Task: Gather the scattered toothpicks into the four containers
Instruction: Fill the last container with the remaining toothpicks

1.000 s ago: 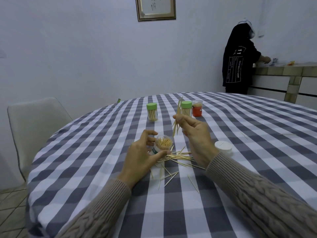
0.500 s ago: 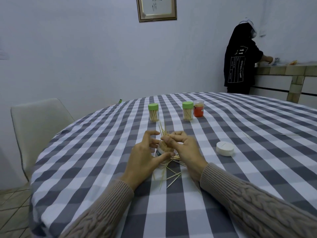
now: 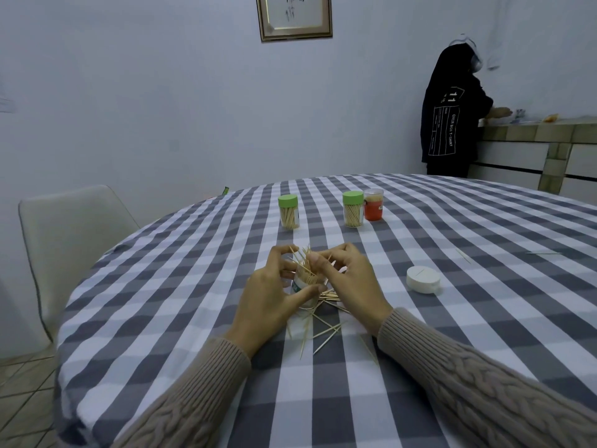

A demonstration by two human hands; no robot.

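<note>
Gripping the open container [image 3: 305, 279] with your left hand [image 3: 271, 295], your right hand [image 3: 349, 279] pinches a splayed bundle of toothpicks [image 3: 303, 260] into it; two capped containers [image 3: 288, 211] stand at 12 o'clock, loose toothpicks [image 3: 323, 331] remain on the tabletop [image 3: 193, 286].

A plain pale wall [image 3: 161, 108] bears a framed picture [image 3: 294, 16] at the top, a white chair [image 3: 74, 240] stands at the left over tiled floor [image 3: 19, 392], and a tiled ledge [image 3: 533, 134] runs far right, where a person in black [image 3: 450, 118] stands.
</note>
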